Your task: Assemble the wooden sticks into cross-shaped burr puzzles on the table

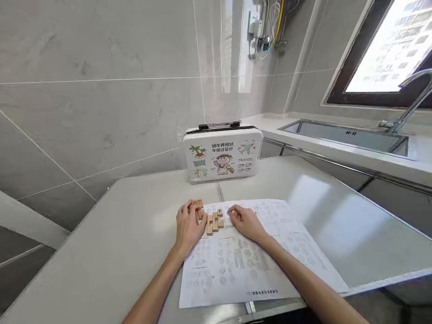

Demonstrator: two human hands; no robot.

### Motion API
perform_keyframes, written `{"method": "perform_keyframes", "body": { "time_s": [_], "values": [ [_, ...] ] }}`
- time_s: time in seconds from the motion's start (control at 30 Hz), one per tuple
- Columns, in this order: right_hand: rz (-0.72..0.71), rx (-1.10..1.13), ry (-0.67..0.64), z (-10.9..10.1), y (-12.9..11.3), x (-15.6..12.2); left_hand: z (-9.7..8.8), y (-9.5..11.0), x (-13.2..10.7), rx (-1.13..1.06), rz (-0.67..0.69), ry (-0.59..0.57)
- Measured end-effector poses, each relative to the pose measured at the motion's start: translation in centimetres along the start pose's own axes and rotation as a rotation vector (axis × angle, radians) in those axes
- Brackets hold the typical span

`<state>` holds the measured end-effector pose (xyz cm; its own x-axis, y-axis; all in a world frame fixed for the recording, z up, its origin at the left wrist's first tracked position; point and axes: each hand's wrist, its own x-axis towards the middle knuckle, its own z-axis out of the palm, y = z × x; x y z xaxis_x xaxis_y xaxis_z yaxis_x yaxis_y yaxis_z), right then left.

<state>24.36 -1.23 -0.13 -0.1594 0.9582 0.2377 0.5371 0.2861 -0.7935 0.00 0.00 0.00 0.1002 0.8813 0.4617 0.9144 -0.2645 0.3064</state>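
My left hand (189, 227) rests at the upper left corner of a printed paper sheet, its fingers and thumb closed around some wooden blocks (200, 212) that it partly covers. Just right of that thumb, several more small wooden blocks (215, 221) stand side by side in a stepped group on the paper sheet (232, 279). My right hand (247, 222) lies on the sheet to the right of this group, a small gap from it. Its fingers are curled in together, and nothing shows at their tips.
A white case (222, 155) with cartoon prints and a black handle stands upright behind the sheet on the pale table (135, 252), near the tiled wall. On the right, a counter holds a sink (351, 135) with a metal faucet (405, 110) below a window.
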Motion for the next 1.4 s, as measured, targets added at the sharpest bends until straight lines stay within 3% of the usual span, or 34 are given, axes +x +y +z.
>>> {"method": "perform_keyframes", "body": {
  "time_s": [0.5, 1.4],
  "values": [
    [0.031, -0.011, -0.024, -0.6, -1.0, -0.4, -0.1, 0.4, 0.0, -0.023, -0.068, 0.016],
    [0.026, -0.017, -0.012, -0.4, -0.7, -0.3, -0.1, 0.3, 0.2, 0.013, -0.113, -0.003]
  ]
}}
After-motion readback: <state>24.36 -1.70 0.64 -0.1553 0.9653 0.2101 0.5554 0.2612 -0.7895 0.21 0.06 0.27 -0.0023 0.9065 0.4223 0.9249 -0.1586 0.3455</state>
